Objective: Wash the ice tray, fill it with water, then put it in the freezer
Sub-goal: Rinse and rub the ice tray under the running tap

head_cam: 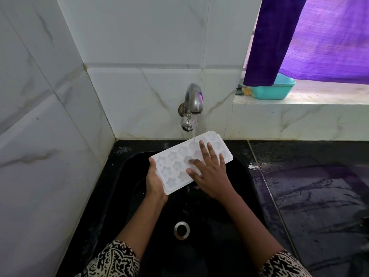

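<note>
An ice tray (175, 166) is held over the black sink (249, 176) and rinsed under the running tap (192, 100).

The tray is gripped at its near-left short end by the left hand (154, 182), fingers closed around the edge, while the right hand (209, 168) is laid flat on the moulds with fingers spread. The long axis is run from near-left to far-right, its far end raised under the stream (194, 134). By judgement, washing is under way; to fill it, the tray must be levelled.

Light: daylight through the purple curtain (319, 37) on my right, tinting the wet table (319, 196)
Sink (127, 176): dim
Edges: bowed
</note>
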Available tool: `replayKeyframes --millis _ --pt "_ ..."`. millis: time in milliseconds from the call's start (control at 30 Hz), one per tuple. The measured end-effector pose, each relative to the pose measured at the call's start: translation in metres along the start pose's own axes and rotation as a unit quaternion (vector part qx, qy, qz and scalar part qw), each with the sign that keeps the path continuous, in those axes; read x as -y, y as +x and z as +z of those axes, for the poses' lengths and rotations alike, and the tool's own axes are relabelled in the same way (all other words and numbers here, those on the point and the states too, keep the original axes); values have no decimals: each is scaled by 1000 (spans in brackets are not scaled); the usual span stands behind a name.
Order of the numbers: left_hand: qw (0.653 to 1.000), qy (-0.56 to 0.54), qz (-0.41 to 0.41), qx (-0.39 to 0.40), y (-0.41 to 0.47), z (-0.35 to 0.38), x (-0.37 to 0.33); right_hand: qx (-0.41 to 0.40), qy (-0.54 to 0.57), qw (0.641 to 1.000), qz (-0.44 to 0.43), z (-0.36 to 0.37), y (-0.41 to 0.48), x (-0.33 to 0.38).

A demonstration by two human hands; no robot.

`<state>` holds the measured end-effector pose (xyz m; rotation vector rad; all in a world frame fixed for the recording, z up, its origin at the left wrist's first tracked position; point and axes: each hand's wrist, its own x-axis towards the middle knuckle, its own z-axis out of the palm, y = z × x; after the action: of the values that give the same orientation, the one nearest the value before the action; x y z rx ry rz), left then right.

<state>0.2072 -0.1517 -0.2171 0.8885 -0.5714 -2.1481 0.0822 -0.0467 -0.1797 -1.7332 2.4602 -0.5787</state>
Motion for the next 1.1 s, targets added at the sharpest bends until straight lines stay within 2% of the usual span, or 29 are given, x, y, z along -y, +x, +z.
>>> replayKeyframes --millis 100,233,367,533,700,833,1000,1100 --pt "1000 -3 2 -9 -1 3 0 -50 15 999 11 -1 -6 -1" --pt "1000 -13 1 2 1 9 -5 -30 -13 999 -13 5 -12 -1" --pt "1000 -16 -4 1 2 14 -3 -59 -29 998 5 3 -6 -4" --pt "1000 -19 -3 1 3 15 -9 3 -61 998 -21 2 -5 0" --pt "1000 -13 0 -4 0 17 -6 -76 -49 996 12 11 -2 7" --pt "1000 -3 6 -13 2 11 -12 -16 -61 998 -18 13 -8 5" --pt "1000 0 14 -28 -2 12 -4 -54 -22 998 25 10 -3 7" --pt "999 -2 18 -28 0 12 -10 -19 -24 1000 1 15 -8 11"
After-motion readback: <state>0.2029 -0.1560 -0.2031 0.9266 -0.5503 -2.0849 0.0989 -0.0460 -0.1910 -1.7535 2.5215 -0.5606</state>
